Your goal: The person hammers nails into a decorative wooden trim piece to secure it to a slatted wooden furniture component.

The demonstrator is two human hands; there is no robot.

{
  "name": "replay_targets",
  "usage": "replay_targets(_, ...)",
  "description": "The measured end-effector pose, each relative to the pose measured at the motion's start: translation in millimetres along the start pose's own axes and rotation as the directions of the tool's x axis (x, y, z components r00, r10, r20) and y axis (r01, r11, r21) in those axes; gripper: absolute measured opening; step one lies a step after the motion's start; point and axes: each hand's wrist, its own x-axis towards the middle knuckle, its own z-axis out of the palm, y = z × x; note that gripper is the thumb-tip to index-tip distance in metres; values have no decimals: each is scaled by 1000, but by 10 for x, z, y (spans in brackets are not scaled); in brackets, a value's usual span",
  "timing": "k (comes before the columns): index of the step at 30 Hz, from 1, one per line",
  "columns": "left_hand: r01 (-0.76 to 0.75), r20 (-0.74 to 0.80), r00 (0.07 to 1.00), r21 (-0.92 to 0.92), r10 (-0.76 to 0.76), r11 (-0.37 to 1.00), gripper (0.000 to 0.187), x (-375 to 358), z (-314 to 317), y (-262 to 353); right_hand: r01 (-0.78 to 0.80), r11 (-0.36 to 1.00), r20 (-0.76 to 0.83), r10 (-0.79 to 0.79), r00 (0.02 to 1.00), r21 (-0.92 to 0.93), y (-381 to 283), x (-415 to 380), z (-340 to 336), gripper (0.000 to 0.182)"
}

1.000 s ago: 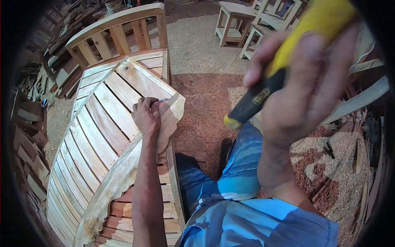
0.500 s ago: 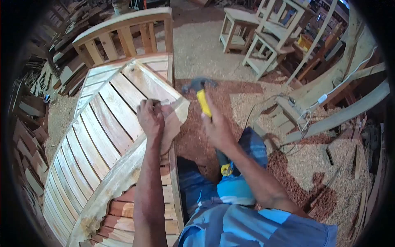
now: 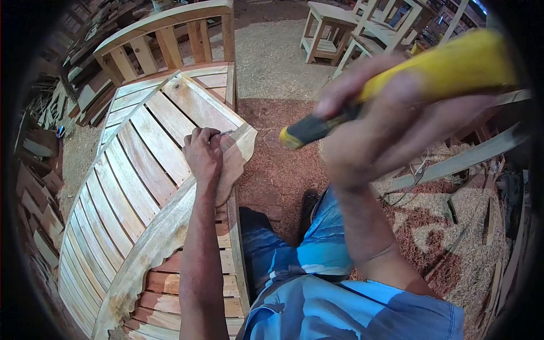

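Note:
My right hand (image 3: 377,122) is raised close to the camera, wrapped round the yellow and black handle of a hammer (image 3: 447,65). It is blurred, and the hammer's head cannot be made out. My left hand (image 3: 203,154) rests at the corner of a slatted wooden panel (image 3: 136,164). Its fingers pinch a thin nail-like metal piece (image 3: 225,133) that lies low against the panel's edge board. The edge boards have a wavy, scalloped outline. Under this panel is a wooden bench (image 3: 231,221) with a slatted seat.
The bench's slatted end (image 3: 167,48) rises at the far side. Wooden stools (image 3: 328,31) stand at the back right. Curved boards (image 3: 464,164) and a cable lie to the right. Sawdust covers the floor (image 3: 277,62), and scrap wood (image 3: 42,198) is piled at the left.
My right hand has swung the hammer up and right, from beside the panel's corner to near the camera. My left hand keeps its pinch at nearly the same spot.

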Motion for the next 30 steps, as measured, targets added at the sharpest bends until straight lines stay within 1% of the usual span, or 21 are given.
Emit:
replay_targets(1, 2, -3, 1000, 5, -2, 1000, 11, 4, -7, 10, -160, 975, 107, 177, 978, -156, 126, -323, -84, 69)
replay_targets(2, -2, -4, 1000, 1, 2, 1000, 11, -3, -11, 22, -354, 813, 276, 511, 814, -462, 233, -795, -227, 72)
replay_targets(3, -8, -7, 1000, -1, 8, 1000, 12, -18, -20, 29, -365, 571, 373, 791, 485, -735, 315, -1146, -358, 76)
replay_targets(4, -16, -18, 1000, -2, 16, 1000, 12, -7, -29, 33, -295, 456, 406, 888, 215, -840, 375, -1392, -412, 81)
replay_targets(6, -43, -47, 998, -34, 41, 999, 12, -73, 17, -34, -434, 468, 373, 882, 289, -770, 213, -1606, -383, 79)
replay_targets(8, -50, -97, 994, -98, 41, 994, 12, 29, 75, -45, -479, 561, 370, 819, 439, -675, 210, -1440, -272, 78)
replay_targets(9, -41, -89, 996, -137, 29, 990, 11, -18, 65, -88, -481, 613, 354, 774, 526, -626, 89, -1361, -220, 78)
replay_targets(10, -34, -105, 994, -178, 16, 983, 11, 13, 54, -96, -450, 699, 349, 688, 636, -556, 41, -1127, -145, 75)
replay_targets(11, -11, -70, 998, -180, -2, 984, 9, 3, 11, -49, -396, 776, 338, 589, 734, -491, -8, -892, -70, 73)
replay_targets(13, -17, -49, 999, -86, 13, 996, 10, -8, 13, -17, -250, 888, 297, 377, 877, -386, -93, -368, -44, 69)
replay_targets(15, -22, -40, 999, -39, 21, 999, 10, 9, 25, 1, -71, 970, 290, 139, 947, -234, -296, 254, 20, 72)
replay_targets(17, -22, -29, 999, -28, 21, 999, 10, 2, 21, -5, 77, 966, 196, -28, 980, -247, -367, 687, 2, 78)
replay_targets(19, -16, -30, 999, -14, 16, 1000, 11, 14, 7, 12, 50, 936, 109, -13, 994, -349, -248, 661, -55, 80)
replay_targets(22, -15, -15, 1000, -18, 15, 1000, 10, -11, 12, 21, -103, 967, 88, 127, 988, -235, 244, -302, -132, 79)
replay_targets(23, -16, -18, 1000, -23, 15, 1000, 10, 9, -4, 20, -184, 951, 116, 219, 969, -250, 384, -654, -193, 76)
replay_targets(24, -19, -22, 1000, -25, 18, 1000, 10, 21, -17, 8, -357, 849, 211, 460, 863, -390, 454, -1058, -269, 73)
replay_targets(25, -24, -25, 999, -27, 23, 999, 10, 19, -8, -7, -447, 654, 317, 719, 619, -611, 442, -1391, -380, 72)
replay_targets(26, -37, -19, 999, -30, 37, 999, 11, 7, 15, -6, -468, 524, 348, 841, 414, -712, 454, -1636, -492, 71)
replay_targets(28, -68, -109, 992, -69, 60, 995, 11, 56, 38, -52, -514, 567, 251, 791, 557, -644, 574, -1762, -447, 65)
replay_targets(29, -65, -149, 988, -88, 51, 994, 11, 20, 61, -85, -573, 513, 171, 821, 544, -640, 564, -1795, -467, 60)
replay_targets(30, -34, -155, 988, -117, 16, 993, 12, -78, 84, -122, -646, 428, 67, 861, 505, -632, 443, -1897, -517, 55)
